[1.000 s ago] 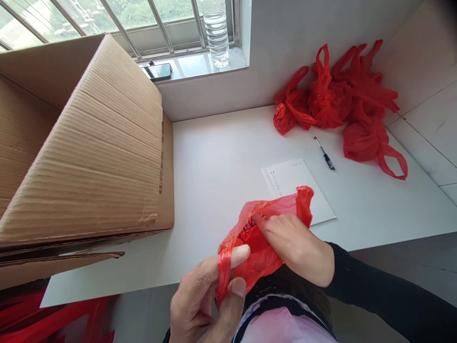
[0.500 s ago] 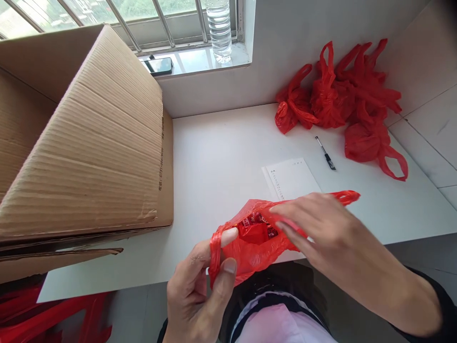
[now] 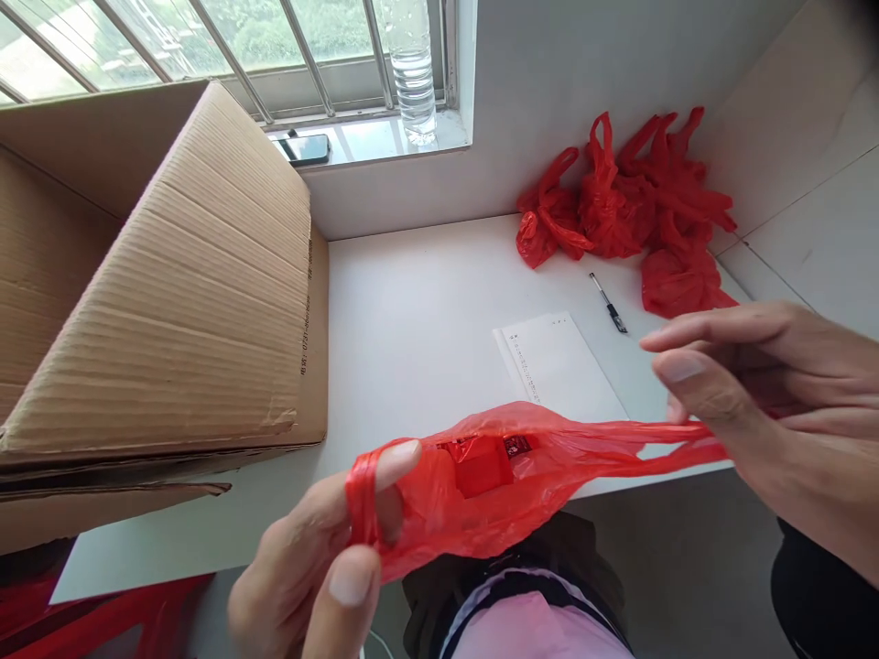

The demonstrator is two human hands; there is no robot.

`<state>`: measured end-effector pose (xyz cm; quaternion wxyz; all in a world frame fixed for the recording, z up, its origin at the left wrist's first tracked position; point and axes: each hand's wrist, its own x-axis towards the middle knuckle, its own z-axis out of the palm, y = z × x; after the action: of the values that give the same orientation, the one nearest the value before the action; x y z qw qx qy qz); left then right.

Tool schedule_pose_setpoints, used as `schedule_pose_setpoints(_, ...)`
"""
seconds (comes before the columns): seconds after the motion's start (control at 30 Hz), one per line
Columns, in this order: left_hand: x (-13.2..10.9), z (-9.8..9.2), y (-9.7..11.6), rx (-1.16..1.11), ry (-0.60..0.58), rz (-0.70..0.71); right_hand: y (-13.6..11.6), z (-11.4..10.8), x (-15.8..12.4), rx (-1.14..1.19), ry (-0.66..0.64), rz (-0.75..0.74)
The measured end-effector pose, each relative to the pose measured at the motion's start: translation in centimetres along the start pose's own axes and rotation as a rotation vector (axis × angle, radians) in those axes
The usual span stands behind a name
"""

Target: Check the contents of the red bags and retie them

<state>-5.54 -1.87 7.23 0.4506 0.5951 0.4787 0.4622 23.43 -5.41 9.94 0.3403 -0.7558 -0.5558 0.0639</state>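
Observation:
A red plastic bag (image 3: 473,526) is stretched sideways between my two hands over the table's front edge. One of its handles loops round the fingers of my left hand (image 3: 322,549), with the thumb apart below. The other handle runs to my right hand (image 3: 755,394), where its lower fingers hold it; thumb and forefinger are free above it. Through the bag's mouth I see a red packet (image 3: 481,462) and a dark, printed wrapper (image 3: 517,445). Whatever lies deeper in the bag is hidden.
A big cardboard box (image 3: 206,302) stands open at the left. Several tied red bags (image 3: 618,201) sit by the wall at the back right. A pen (image 3: 608,304) and a written sheet (image 3: 563,357) lie on the white table (image 3: 398,320). The sill holds a water bottle (image 3: 414,82) and a phone (image 3: 306,149).
My right hand has moved right from the bag's mouth, drawing its handle out. The left hand has shifted left and down. The bag is now pulled wide and taut; the view has tilted slightly.

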Motion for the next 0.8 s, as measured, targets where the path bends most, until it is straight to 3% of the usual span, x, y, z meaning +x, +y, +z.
schedule_pose_setpoints(0.13,0.7,-0.6,-1.1,0.081,-0.098,0.055,2.2,0.3,0.0,-0.063,-0.324,-0.170)
schedule_pose_setpoints(0.23,1.5,-1.0,-1.7,0.186,-0.090,0.143,4.1,0.2,-0.4,-0.106,-0.440,-0.159)
schedule_pose_setpoints(0.37,1.7,-1.2,-1.9,0.157,-0.075,0.099,4.7,-0.5,-1.0,-0.109,-0.415,-0.077)
schedule_pose_setpoints(0.5,1.3,-0.7,-2.3,-0.033,-0.218,0.043,3.9,-0.9,-1.1,0.005,-0.398,-0.025)
schedule_pose_setpoints(0.67,1.9,1.4,-2.1,-0.095,-0.259,0.133,2.0,-0.9,-0.9,0.270,-0.296,-0.200)
schedule_pose_setpoints(0.8,2.6,3.2,-1.4,-0.008,-0.389,0.140,-0.4,0.4,-0.8,0.389,-0.361,-0.322)
